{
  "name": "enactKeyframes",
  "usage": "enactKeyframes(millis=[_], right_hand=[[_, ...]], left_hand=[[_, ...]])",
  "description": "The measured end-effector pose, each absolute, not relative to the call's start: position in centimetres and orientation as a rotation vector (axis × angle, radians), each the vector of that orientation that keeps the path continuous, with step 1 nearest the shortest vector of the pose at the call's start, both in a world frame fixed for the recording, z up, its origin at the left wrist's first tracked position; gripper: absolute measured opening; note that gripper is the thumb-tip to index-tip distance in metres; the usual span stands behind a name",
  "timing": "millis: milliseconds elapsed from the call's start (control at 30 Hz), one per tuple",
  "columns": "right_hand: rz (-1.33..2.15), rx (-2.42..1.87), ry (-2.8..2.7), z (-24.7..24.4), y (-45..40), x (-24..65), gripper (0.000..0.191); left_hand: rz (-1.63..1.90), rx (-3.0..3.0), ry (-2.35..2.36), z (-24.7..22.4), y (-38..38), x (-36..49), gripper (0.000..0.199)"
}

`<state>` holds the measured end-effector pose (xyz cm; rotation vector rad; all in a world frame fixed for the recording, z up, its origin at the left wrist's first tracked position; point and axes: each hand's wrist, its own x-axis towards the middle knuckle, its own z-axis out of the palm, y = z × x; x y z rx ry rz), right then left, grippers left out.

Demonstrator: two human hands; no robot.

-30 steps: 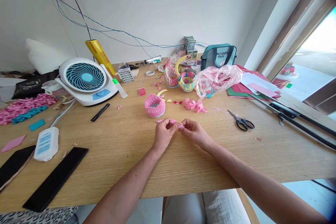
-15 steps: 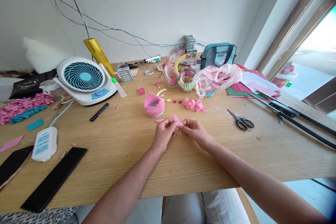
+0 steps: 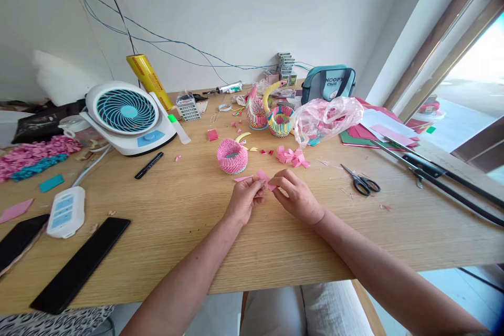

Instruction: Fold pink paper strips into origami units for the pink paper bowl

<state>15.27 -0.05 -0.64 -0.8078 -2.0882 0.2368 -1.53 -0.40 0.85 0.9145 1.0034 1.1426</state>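
My left hand (image 3: pixel 244 200) and my right hand (image 3: pixel 297 197) meet above the wooden tabletop (image 3: pixel 169 236), pinching a folded pink paper strip (image 3: pixel 263 178) between their fingertips. One end of the strip (image 3: pixel 243 178) sticks out to the left past my left fingers. Part of the paper is hidden by my fingers. Just beyond my left hand sits a pink folded-paper bowl (image 3: pixel 232 156). A pink paper bow (image 3: pixel 292 157) lies beyond my right hand, not touching it.
Black-handled scissors (image 3: pixel 360 184) lie to the right, and a black marker (image 3: pixel 148 165) lies to the left. Beyond stand a white-and-blue fan (image 3: pixel 126 111), colourful paper swan models (image 3: pixel 271 115), and a pink plastic bag (image 3: pixel 326 119). Paper scraps are scattered about.
My right hand has lifted and turned slightly, and the pink paper now lies flatter between my fingers. The camera view has shifted slightly.
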Motion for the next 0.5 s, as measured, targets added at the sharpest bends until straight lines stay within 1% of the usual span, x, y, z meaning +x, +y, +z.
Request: enactKeyframes(millis=[100,200,267,367,433,500], right_hand=[[0.265,-0.784,-2.025,-0.5,-0.2,15.2,0.01],[0.427,-0.838,-1.855,-0.7,0.0,14.8,0.007],[0.662,-0.887,-1.7,-1.1,0.2,14.5,0.011],[1.045,-0.907,-1.454,-1.5,0.7,14.1,0.023],[1.182,-0.901,-1.327,-1.5,0.8,14.0,0.029],[1.243,-0.906,-1.242,-1.3,0.8,13.9,0.031]], left_hand=[[1.145,0.964,1.028,1.0,-0.6,-1.5,0.028],[1.16,1.037,1.081,1.1,-0.6,-1.4,0.025],[1.173,1.096,1.122,1.1,-0.6,-1.3,0.022],[1.191,1.192,1.159,0.8,-0.6,-1.1,0.018],[1.201,1.243,1.164,0.6,-0.6,-1.0,0.017],[1.21,1.285,1.16,0.4,-0.6,-0.9,0.019]])
